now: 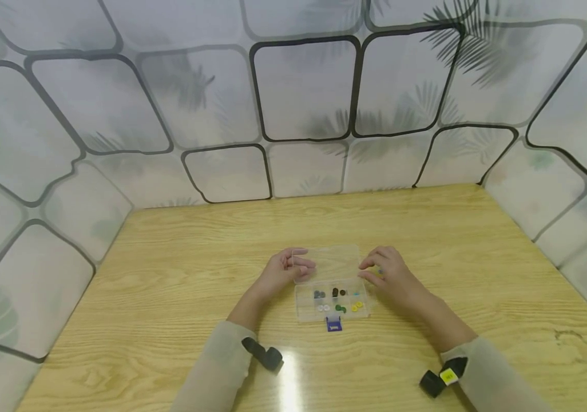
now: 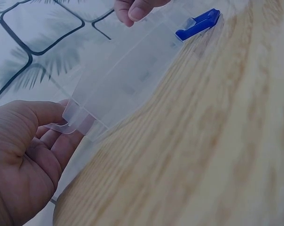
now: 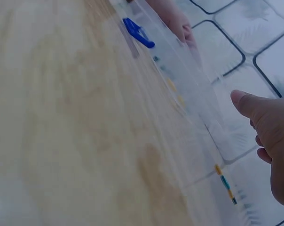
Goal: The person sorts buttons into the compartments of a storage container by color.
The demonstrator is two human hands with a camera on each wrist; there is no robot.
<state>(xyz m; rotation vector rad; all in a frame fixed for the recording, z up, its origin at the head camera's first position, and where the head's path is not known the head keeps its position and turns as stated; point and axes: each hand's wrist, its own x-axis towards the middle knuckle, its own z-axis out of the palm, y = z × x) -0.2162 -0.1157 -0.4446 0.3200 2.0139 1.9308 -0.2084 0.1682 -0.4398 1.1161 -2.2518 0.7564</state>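
Note:
A clear plastic compartment box rests on the table with its blue latch toward me and its clear lid raised at the far side. Small button-like pieces in grey, black, white, green, yellow and blue are spread among its compartments. My left hand pinches the lid's left edge between thumb and fingers, as the left wrist view shows. By the lid's right edge is my right hand, its fingers loosely bent and apparently holding nothing. Small yellow and teal pieces lie near that hand.
The wood-grain table extends around the box. Patterned walls border it at the back and both sides. Black camera straps sit on both wrists over light sleeves.

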